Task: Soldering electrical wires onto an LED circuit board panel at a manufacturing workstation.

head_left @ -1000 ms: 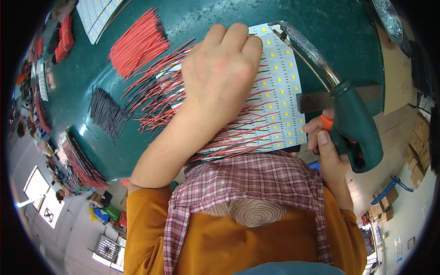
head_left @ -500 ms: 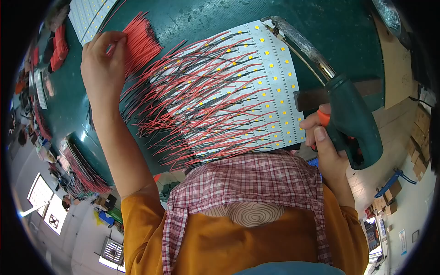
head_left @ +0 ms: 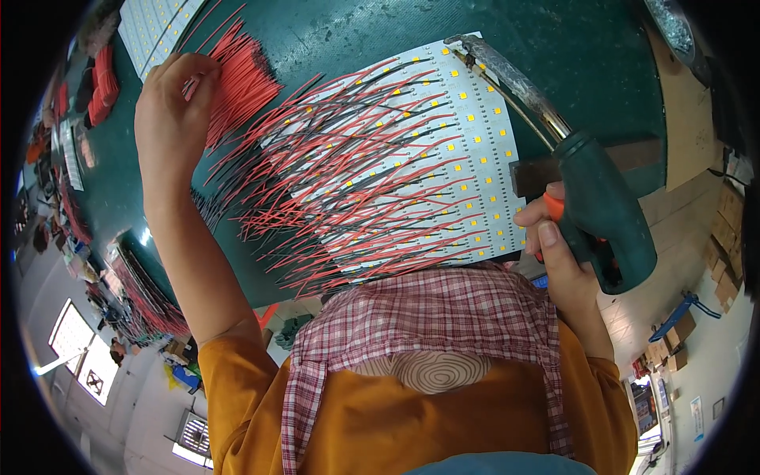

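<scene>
A second ago the left hand was over the white board. Half a second ago it was away by the pile of red wires, and it is there now too. That means the board is not covered by a hand anymore, and the left hand is at the loose wires. Some red wires now poke up and fan out more at the top of the pile.

The left grip has its thumb and fingers bent in close — but I cannot tell if a wire is pinched there. The right grip is different: the right hand stays wrapped around the handle of the green soldering gun. The gun's tip is over the far end of the board, and I cannot tell if it touches.

The board lies on the green tabletop, in front of the person. It has yellow squares and lots of red and black wires across it. A pile of black wires sits near the left forearm, partly hidden.
</scene>
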`<state>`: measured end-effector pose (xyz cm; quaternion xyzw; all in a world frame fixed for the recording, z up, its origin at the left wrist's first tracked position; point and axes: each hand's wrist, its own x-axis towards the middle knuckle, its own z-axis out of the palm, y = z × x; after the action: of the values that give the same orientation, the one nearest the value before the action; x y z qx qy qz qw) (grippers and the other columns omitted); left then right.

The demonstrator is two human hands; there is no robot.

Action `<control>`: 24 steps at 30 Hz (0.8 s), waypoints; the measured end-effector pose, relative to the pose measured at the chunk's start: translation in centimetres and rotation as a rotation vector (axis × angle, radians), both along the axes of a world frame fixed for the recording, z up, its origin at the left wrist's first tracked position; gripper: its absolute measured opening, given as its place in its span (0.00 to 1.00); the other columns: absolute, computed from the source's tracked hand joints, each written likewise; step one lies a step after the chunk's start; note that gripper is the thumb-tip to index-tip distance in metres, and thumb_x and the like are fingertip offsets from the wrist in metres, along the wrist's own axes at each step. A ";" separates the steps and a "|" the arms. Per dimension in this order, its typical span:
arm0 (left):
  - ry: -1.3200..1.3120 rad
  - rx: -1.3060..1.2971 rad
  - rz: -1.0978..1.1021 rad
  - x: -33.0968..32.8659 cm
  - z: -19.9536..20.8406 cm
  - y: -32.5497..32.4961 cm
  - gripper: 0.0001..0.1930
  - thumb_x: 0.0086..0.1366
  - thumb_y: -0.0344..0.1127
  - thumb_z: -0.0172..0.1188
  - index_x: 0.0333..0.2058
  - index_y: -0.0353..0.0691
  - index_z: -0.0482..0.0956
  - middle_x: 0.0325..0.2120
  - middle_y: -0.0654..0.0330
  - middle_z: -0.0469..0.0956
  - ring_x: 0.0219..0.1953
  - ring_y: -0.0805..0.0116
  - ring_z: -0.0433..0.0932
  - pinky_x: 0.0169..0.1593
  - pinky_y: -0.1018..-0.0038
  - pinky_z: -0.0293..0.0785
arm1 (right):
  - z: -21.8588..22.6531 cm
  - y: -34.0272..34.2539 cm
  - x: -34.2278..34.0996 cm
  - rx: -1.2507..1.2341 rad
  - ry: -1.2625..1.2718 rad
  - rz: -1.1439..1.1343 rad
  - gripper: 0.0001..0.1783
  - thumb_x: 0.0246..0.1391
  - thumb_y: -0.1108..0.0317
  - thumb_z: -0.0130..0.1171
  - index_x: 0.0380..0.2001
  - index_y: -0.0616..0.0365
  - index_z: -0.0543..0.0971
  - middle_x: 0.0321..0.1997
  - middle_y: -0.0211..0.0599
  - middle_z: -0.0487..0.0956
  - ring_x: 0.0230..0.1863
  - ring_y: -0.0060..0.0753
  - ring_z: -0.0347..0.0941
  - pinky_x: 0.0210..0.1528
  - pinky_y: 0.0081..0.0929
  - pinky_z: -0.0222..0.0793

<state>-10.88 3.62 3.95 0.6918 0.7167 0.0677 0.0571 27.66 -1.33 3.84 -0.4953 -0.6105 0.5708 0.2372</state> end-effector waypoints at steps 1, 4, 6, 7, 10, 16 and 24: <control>-0.002 0.000 -0.004 -0.1 0.0 0.0 0.05 0.60 0.28 0.56 0.34 0.36 0.77 0.30 0.58 0.77 0.36 0.63 0.76 0.41 0.73 0.70 | 0.0 -0.1 0.0 -0.023 0.030 -0.013 0.17 0.58 0.72 0.49 0.51 0.61 0.66 0.34 0.39 0.78 0.24 0.17 0.64 0.30 0.19 0.65; 0.002 0.191 -0.069 0.1 0.1 0.0 0.06 0.59 0.24 0.55 0.36 0.36 0.76 0.29 0.58 0.77 0.35 0.64 0.76 0.42 0.74 0.70 | 0.3 -0.1 -0.2 -0.009 0.033 -0.041 0.17 0.58 0.72 0.49 0.51 0.61 0.66 0.34 0.40 0.78 0.24 0.17 0.64 0.30 0.19 0.65; -0.258 0.453 -0.063 2.3 0.5 0.5 0.07 0.56 0.23 0.55 0.35 0.36 0.76 0.30 0.55 0.78 0.30 0.58 0.76 0.36 0.70 0.72 | 0.5 0.1 -0.2 0.000 -0.001 -0.035 0.17 0.58 0.72 0.49 0.51 0.61 0.66 0.34 0.40 0.78 0.24 0.17 0.64 0.30 0.19 0.65; -0.253 0.451 -0.059 3.8 0.4 0.4 0.07 0.56 0.23 0.55 0.35 0.36 0.76 0.30 0.55 0.78 0.30 0.58 0.76 0.36 0.70 0.72 | 0.5 0.2 -0.2 0.014 -0.024 -0.023 0.17 0.58 0.72 0.49 0.51 0.62 0.66 0.34 0.40 0.78 0.24 0.17 0.64 0.30 0.19 0.65; -0.333 0.366 -0.150 8.6 0.3 1.1 0.08 0.59 0.21 0.54 0.37 0.37 0.76 0.31 0.59 0.77 0.34 0.70 0.76 0.40 0.77 0.70 | 0.3 0.5 -0.4 0.037 -0.046 -0.015 0.18 0.57 0.72 0.49 0.51 0.62 0.66 0.34 0.41 0.78 0.24 0.17 0.64 0.30 0.19 0.65; -0.372 0.188 0.297 4.5 1.1 3.0 0.07 0.59 0.24 0.53 0.37 0.31 0.73 0.31 0.57 0.76 0.34 0.66 0.74 0.40 0.72 0.69 | 1.7 0.0 -0.2 -0.153 0.040 -0.181 0.19 0.56 0.70 0.51 0.50 0.62 0.66 0.33 0.41 0.78 0.24 0.18 0.64 0.29 0.19 0.65; -0.212 0.037 0.096 2.4 1.7 4.6 0.13 0.50 0.20 0.56 0.37 0.33 0.71 0.27 0.54 0.72 0.31 0.61 0.72 0.38 0.70 0.69 | 0.9 0.3 -1.2 -0.133 0.118 -0.143 0.19 0.56 0.70 0.52 0.50 0.61 0.66 0.32 0.40 0.78 0.24 0.18 0.65 0.28 0.19 0.64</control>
<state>-8.45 8.25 5.64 0.6466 0.7374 0.1564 0.1165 26.49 -1.03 4.77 -0.5180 -0.5192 0.6197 0.2794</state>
